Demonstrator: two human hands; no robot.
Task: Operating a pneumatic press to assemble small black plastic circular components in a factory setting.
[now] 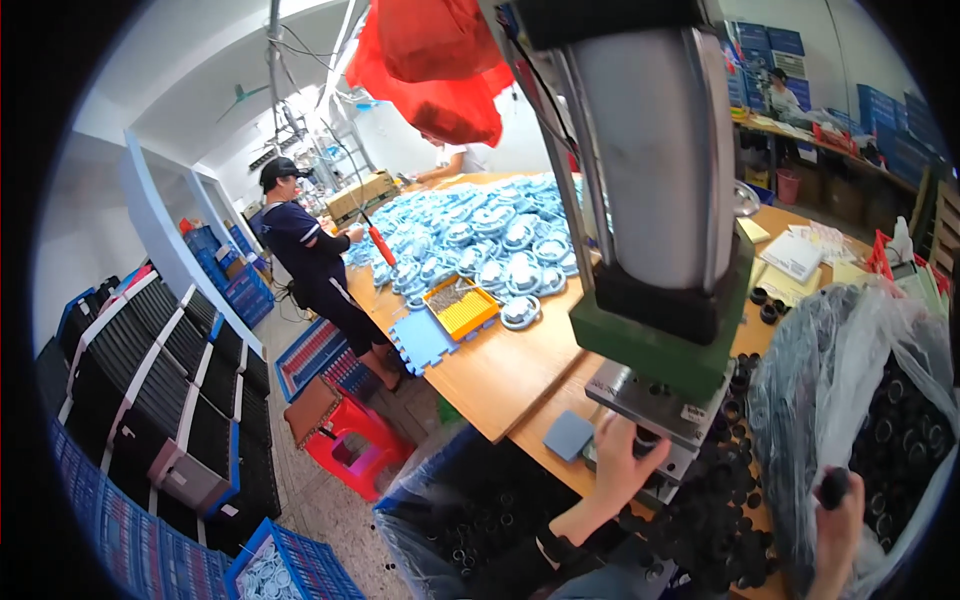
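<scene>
Head view: the left hand (622,462) sits in the lower middle of the frame, fingers curled together around a small black round part (646,440) and pressing it onto the metal base plate (650,405) of a bench press. The press's green block (660,345) and grey cylinder (655,150) hang directly above those fingers. The right hand (838,510), at the lower right, is closed on another black part (832,487) just beside the mouth of a clear plastic bag (850,380).

Risks, as I judge them: the left fingers lie under the ram, so a stroke triggered while they are there could pinch them. The part could also seat crooked on the plate if let go tilted. Loose black parts (720,520) crowd the worktop (500,375) edge near the press and could roll to the floor if nudged by a forearm.

Containers: the clear bag at right is heaped with black round parts. A second plastic bag (450,520) at lower centre, below the worktop edge, also holds dark ring-shaped parts. An orange tray (462,308) mid-frame holds small pale pieces too fine to tell, next to a pile of light-blue round pieces (490,240). A blue crate (290,565) at the lower left holds whitish rings. A person in dark clothes (300,250) works at the upper left
</scene>
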